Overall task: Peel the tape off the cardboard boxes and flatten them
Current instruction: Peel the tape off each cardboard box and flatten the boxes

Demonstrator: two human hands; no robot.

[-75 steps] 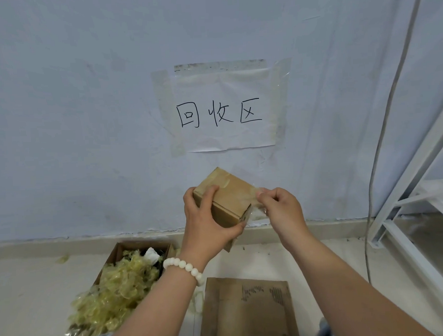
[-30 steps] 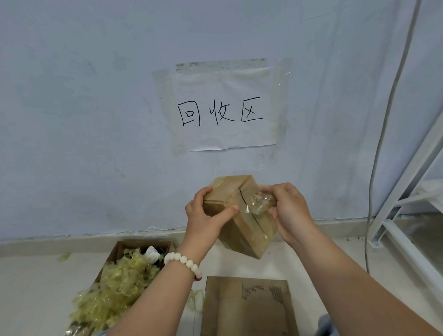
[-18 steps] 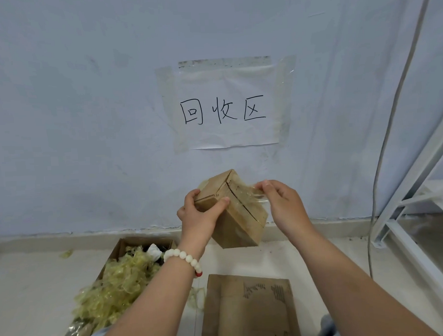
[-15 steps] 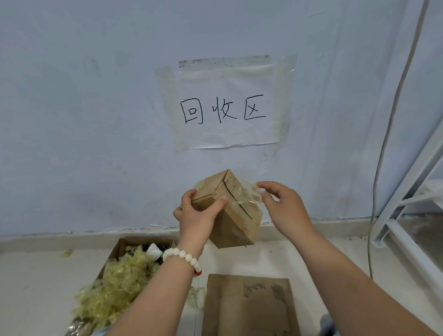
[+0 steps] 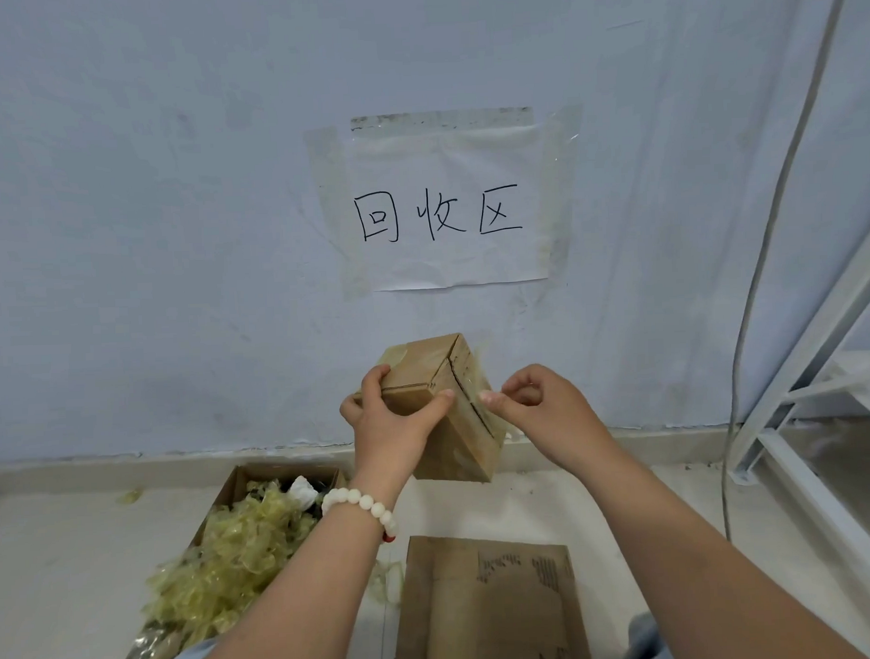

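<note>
A small brown cardboard box (image 5: 468,426) is held up in front of the wall, tilted, with its flap seam facing right. My left hand (image 5: 387,422), with a white bead bracelet on the wrist, grips the box's upper left corner, thumb on the near face. My right hand (image 5: 539,409) is at the box's right side and pinches clear tape (image 5: 479,372) that runs along the seam face. The tape is thin and glossy, partly lifted near the top right edge.
An open cardboard box (image 5: 241,484) full of crumpled yellowish tape (image 5: 234,558) sits on the floor at lower left. A flattened cardboard sheet (image 5: 487,608) lies below my hands. A white metal rack (image 5: 811,414) and a cable (image 5: 748,318) stand at the right. A paper sign (image 5: 448,205) is taped to the wall.
The box has been turned from flap side up to seam facing right and lifted slightly. My right hand let go briefly, then took hold of the tape on the right face.
</note>
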